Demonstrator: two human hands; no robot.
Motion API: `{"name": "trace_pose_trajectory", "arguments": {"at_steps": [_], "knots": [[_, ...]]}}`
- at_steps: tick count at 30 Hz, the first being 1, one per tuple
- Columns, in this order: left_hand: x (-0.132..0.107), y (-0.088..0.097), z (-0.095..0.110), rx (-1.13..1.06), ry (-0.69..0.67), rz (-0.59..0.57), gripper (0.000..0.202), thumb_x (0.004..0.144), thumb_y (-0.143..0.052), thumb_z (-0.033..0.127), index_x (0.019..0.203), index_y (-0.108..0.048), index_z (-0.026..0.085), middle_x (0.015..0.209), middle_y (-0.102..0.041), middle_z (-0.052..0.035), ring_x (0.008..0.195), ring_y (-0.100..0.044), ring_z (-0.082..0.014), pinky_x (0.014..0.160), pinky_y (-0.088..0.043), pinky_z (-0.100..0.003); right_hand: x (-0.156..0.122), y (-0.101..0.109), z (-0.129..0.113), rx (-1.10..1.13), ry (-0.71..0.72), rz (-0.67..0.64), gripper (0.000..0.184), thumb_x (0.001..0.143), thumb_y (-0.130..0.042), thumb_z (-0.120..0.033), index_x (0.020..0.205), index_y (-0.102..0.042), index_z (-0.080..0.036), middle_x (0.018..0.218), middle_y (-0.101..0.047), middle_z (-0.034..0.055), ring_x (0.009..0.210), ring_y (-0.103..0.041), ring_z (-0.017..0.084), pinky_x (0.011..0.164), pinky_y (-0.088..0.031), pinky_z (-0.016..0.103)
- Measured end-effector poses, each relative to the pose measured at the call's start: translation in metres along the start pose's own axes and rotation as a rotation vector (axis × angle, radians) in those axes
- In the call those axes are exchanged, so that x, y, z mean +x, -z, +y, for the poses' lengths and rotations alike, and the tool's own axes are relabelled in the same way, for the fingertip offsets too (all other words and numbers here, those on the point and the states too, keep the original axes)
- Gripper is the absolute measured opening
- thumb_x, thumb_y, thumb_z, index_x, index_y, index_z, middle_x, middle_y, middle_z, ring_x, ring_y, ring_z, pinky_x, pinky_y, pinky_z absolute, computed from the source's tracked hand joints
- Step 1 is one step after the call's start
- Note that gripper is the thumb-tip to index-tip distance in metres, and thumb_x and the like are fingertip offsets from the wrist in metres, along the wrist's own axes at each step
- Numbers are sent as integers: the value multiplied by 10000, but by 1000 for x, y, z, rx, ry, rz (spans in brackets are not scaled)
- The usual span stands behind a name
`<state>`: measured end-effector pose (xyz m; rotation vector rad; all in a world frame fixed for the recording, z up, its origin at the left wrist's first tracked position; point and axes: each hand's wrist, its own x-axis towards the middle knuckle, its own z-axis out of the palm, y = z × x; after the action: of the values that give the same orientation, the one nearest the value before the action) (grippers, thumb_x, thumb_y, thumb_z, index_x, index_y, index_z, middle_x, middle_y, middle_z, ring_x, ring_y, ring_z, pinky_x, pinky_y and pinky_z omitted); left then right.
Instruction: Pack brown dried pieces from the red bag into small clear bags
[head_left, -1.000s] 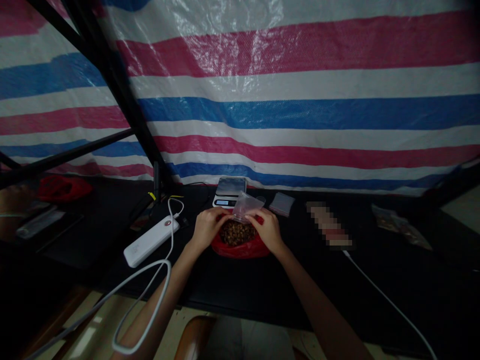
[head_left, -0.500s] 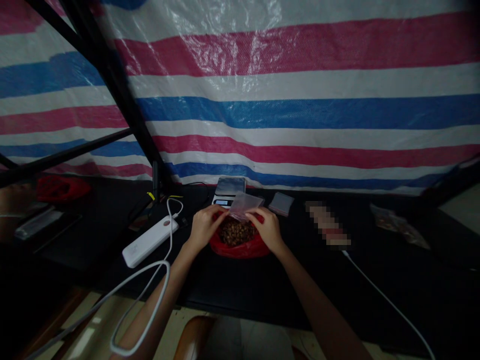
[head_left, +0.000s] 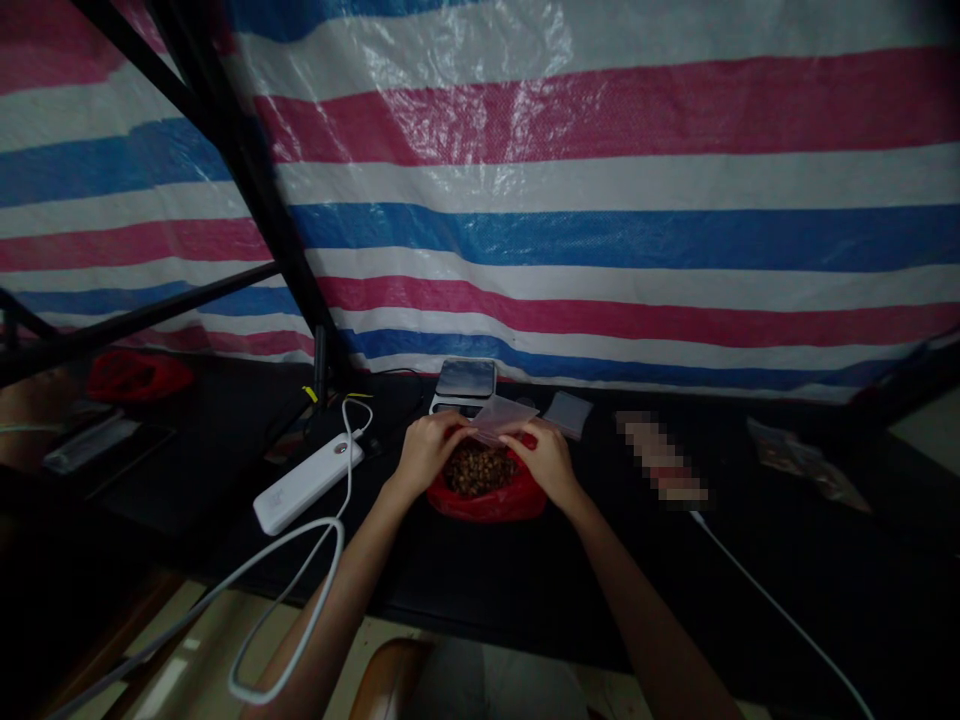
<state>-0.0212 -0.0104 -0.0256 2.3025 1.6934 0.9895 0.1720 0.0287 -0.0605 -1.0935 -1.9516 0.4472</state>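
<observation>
Between my two hands a small clear plastic bag (head_left: 504,417) is stretched out. My left hand (head_left: 431,449) pinches its left edge, and my right hand (head_left: 546,458) pinches the right edge. Just below the bag lies a red plastic bag (head_left: 491,507), its mouth spread wide around a heap of small brown pieces (head_left: 478,470), too small to name. Right behind my hands stands a digital scale (head_left: 466,379), its display partly covered by my left hand and the clear bag. A stack of clear plastic bags (head_left: 568,413) rests to the right of the scale.
A white power bank (head_left: 307,485) with a looped white cable (head_left: 337,560) lies on the black table (head_left: 480,580) at left. To the right are a pixelated object (head_left: 660,458) and filled clear bags (head_left: 806,462). Another person's hand (head_left: 34,400) is at far left near a red bag (head_left: 139,376).
The whole view has shifted slightly, so things appear a little lower and to the right. Both hands keep their pinch on the clear bag.
</observation>
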Motion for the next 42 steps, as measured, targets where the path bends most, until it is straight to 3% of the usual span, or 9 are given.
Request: {"name": "trace_pose_trajectory", "arguments": {"at_steps": [3,8,12,15,19,28,34,42], "knots": [[12,-9,4,-31,40,34,206,813,-492,344,804,-647,209,815,-664,-5,745,-597,-141,669,-397,-215,3,6,5,-13,-56,45,178,720,-581,-350,826,-660,-231,821,-676,21,762,-599,176,713,-433,280],[40,-35,8,-73,81,45,204,793,-519,355,806,-663,212,806,-674,-13,738,-600,-153,675,-391,-220,7,16,19,31,-270,55,238,699,-558,-440,751,-681,-244,743,-685,1,672,-611,168,618,-436,250],[58,-59,6,-156,109,30,180,779,-539,338,793,-665,210,796,-679,-9,745,-605,-154,681,-392,-216,7,22,24,-63,-431,114,269,685,-548,-472,770,-688,-259,690,-679,7,658,-623,186,564,-429,247],[61,-73,3,-192,120,36,184,778,-534,343,783,-663,211,784,-681,-2,737,-605,-155,684,-390,-218,7,23,27,-117,-470,115,261,689,-536,-471,770,-687,-274,703,-684,5,675,-631,191,567,-433,248],[58,-79,0,-222,130,52,199,784,-520,353,777,-658,211,756,-678,5,704,-601,-151,672,-387,-218,7,22,30,-124,-455,101,239,694,-539,-431,782,-690,-268,729,-690,9,664,-631,180,568,-440,242],[52,-70,3,-232,115,61,194,790,-511,334,776,-654,205,778,-671,-8,731,-596,-153,680,-387,-218,6,20,30,-239,-336,181,211,727,-528,-408,764,-690,-278,738,-661,13,636,-593,161,593,-431,248],[48,-66,1,-306,104,57,189,783,-519,314,761,-651,180,746,-664,-15,705,-594,-157,665,-403,-229,5,19,30,-191,-150,200,204,749,-527,-377,755,-696,-263,754,-676,26,726,-587,190,651,-445,282],[45,-63,3,-303,89,65,166,790,-513,280,762,-639,175,755,-659,-16,715,-593,-153,679,-410,-227,6,19,30,-132,-108,193,164,748,-545,-331,781,-692,-264,773,-680,13,748,-570,184,663,-440,277]]}}
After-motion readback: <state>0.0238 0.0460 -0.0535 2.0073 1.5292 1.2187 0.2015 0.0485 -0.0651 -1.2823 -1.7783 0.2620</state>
